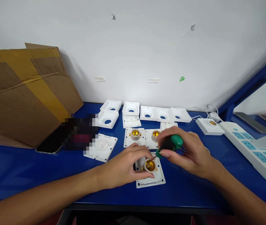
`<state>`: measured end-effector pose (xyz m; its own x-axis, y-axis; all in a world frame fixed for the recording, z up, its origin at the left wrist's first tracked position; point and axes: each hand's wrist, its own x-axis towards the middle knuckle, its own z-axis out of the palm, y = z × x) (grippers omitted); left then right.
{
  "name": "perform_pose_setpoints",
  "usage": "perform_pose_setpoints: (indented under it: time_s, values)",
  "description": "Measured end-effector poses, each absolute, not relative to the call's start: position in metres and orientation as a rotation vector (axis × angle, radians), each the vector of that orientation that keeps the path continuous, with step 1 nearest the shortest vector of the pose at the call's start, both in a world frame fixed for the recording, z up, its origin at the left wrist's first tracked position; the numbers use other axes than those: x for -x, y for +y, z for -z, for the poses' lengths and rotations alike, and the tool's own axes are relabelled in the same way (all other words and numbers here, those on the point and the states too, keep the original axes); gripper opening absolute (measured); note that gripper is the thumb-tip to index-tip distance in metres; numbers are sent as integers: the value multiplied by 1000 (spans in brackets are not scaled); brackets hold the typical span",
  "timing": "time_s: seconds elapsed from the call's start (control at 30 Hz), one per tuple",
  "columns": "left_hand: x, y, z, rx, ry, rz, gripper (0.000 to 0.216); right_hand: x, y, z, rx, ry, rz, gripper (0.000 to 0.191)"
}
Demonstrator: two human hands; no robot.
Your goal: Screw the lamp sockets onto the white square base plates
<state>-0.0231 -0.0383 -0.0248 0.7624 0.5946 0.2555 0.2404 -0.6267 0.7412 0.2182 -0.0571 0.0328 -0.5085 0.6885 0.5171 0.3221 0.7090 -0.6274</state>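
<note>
My right hand point(189, 153) grips a screwdriver point(175, 142) with a green and black handle. Its thin shaft slants down to the left, and the tip is inside a lamp socket point(150, 165) with a brass-coloured lining. That socket sits on a square white base plate point(150, 182) near the table's front. Curled around the socket, my left hand point(128, 164) pinches it between thumb and fingers. Just behind are two more white plates bearing sockets, the left socket point(135, 134) in full view and the right socket point(155, 135) partly hidden by my right hand.
Several white covers point(162, 114) with round holes line the wall. A bare white plate point(102, 147) lies left, near a dark phone point(50, 143) and a blurred patch. A cardboard box point(25, 97) fills the left; a power strip point(247, 150) and blue metal frame point(252, 78) stand right.
</note>
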Motion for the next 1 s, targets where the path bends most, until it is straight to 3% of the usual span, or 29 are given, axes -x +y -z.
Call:
perform_pose_setpoints:
  time_s: [0.07, 0.13, 0.57, 0.77, 1.0]
  values:
    - [23, -38, 25, -2246, 624, -642, 39, -218, -55, -26, 727, -2068, -626, 43]
    - [23, -38, 25, -2247, 633, -641, 39, -217, -53, -19, 671, -2020, -641, 50]
    - [22, -38, 24, -2274, 641, -648, 36, -212, -59, -29, 650, -2120, -660, 52]
    - [23, -39, 25, -2278, 665, -619, 37, -210, -57, -28, 667, -2141, -570, 43]
    - [23, -38, 24, -2250, 669, -613, 32, -211, -58, -33, 643, -2129, -603, 50]
